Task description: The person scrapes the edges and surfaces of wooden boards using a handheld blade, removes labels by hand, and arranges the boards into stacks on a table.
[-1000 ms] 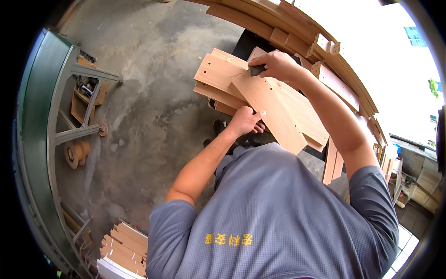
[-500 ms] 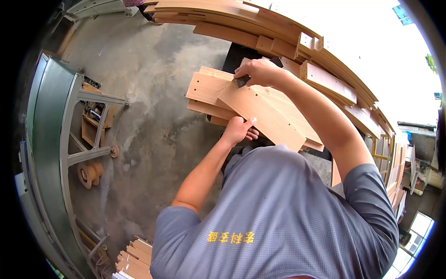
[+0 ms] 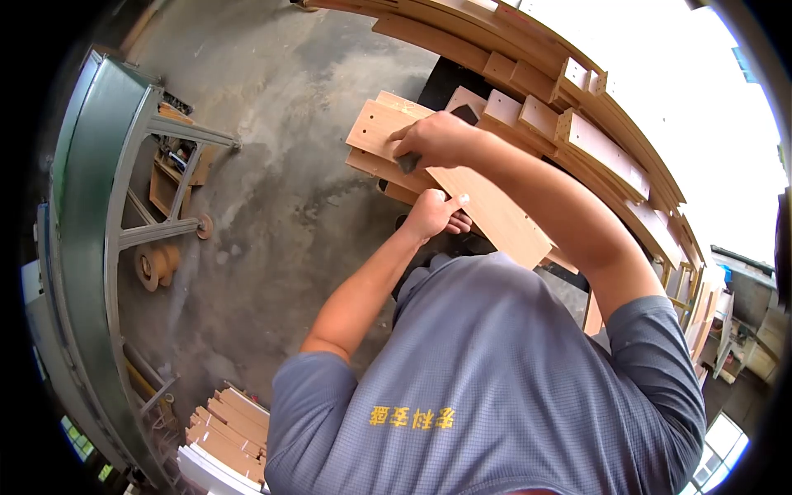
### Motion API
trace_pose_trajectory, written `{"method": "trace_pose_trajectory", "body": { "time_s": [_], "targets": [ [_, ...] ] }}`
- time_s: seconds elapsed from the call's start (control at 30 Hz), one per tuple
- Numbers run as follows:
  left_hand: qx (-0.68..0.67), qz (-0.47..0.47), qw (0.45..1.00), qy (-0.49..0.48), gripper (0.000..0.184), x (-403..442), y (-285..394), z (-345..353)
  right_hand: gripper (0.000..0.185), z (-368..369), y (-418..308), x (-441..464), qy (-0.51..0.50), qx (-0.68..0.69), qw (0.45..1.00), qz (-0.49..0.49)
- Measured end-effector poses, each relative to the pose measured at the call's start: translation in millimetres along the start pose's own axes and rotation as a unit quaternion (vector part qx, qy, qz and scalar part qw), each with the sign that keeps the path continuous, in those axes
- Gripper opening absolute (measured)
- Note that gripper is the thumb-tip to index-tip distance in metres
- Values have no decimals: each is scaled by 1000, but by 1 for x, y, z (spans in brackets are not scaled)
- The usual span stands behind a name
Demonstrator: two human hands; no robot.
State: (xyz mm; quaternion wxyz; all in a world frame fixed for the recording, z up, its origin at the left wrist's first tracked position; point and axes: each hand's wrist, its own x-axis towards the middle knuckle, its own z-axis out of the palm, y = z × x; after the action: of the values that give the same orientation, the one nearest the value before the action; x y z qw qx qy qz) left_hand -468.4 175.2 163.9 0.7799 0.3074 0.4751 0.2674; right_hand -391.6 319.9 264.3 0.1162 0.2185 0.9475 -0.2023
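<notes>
On my far left stands a long green metal bench on pale legs, with a brown spool on the concrete floor beside it and a stack of wooden strips lower down. Next come the pale boards lying beneath my work, the top one showing two dark holes near its left end. Across my grey shirt runs a line of four yellow characters, upside down in this view; they look like 宏科安盛. My left hand is at the left edge of the wooden board, the thumb laid on its upper face and the other fingers loosely curled below that edge; I cannot tell whether they grip the underside. My right hand has its fingers and thumb closed round a small dark block, which sits at the board's far end. The board's long axis slants from that end, upper left, down to the right, its near end reaching my shirt; my right hand and forearm cover part of it. To the right, past my forearm, more boards lie in rows, several with drilled holes.
</notes>
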Motion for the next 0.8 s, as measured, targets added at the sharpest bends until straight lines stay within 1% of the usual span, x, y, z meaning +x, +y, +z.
{"method": "trace_pose_trajectory", "body": {
  "time_s": [0.03, 0.07, 0.1, 0.13, 0.17, 0.2, 0.27, 0.3, 0.33, 0.37, 0.4, 0.43, 0.47, 0.53, 0.57, 0.6, 0.67, 0.7, 0.73, 0.8],
  "targets": [
    [-34, 6, 999, 13, 38, 0, 1, 1, 47, 6, -5, -4, 43, 37, 998, 6],
    [-32, 4, 999, 10, 38, 1, 1, 2, 47, 5, -5, -10, 44, 39, 998, 11],
    [-100, 22, 994, 27, 38, 1, 0, 6, 47, 3, -4, -22, 121, 94, 986, 71],
    [-171, 38, 984, 44, 37, -1, -3, 11, 46, 1, -2, -37, 195, 148, 961, 132],
    [-103, 19, 994, 29, 36, -3, -3, 4, 47, -3, 8, -55, 202, 121, 957, 168],
    [42, -26, 999, -18, 35, -5, 4, -13, 47, -4, 18, -76, 193, 113, 954, 200],
    [138, 24, 988, 63, 37, -30, 35, -18, 47, 4, 26, -122, 156, 85, 950, 259],
    [220, 93, 965, 106, 36, -41, 61, -20, 49, 12, 31, -146, 144, 76, 954, 251],
    [297, 158, 930, 148, 36, -49, 74, -22, 50, 22, 30, -168, 129, 71, 959, 243],
    [298, 158, 931, 142, 36, -41, 76, -28, 53, 25, 26, -183, 77, 79, 952, 285],
    [431, 311, 814, 233, 34, -24, 78, -35, 53, 26, 30, -198, 78, 79, 951, 290],
    [536, 445, 647, 309, 36, -10, 78, -43, 52, 29, 33, -215, 92, 111, 943, 301],
    [536, 448, 648, 304, 36, 0, 72, -50, 51, 30, 37, -232, 107, 142, 934, 311],
    [641, 383, 620, 240, 44, 19, 66, -60, 50, 40, 58, -262, 166, 81, 936, 300],
    [673, 381, 593, 224, 46, 26, 69, -67, 53, 38, 62, -275, 146, 86, 928, 332],
    [671, 386, 595, 216, 46, 31, 76, -72, 53, 37, 59, -283, 145, 87, 925, 341],
    [667, 372, 628, 149, 47, 40, 89, -83, 54, 39, 51, -295, 143, 90, 921, 352],
    [667, 382, 623, 141, 47, 43, 92, -86, 56, 42, 48, -297, 142, 60, 933, 326],
    [666, 385, 625, 133, 47, 46, 93, -88, 55, 42, 41, -297, 116, 93, 923, 354],
    [665, 384, 630, 115, 46, 48, 94, -90, 53, 46, 37, -298, 101, 128, 924, 345]
  ]
}}
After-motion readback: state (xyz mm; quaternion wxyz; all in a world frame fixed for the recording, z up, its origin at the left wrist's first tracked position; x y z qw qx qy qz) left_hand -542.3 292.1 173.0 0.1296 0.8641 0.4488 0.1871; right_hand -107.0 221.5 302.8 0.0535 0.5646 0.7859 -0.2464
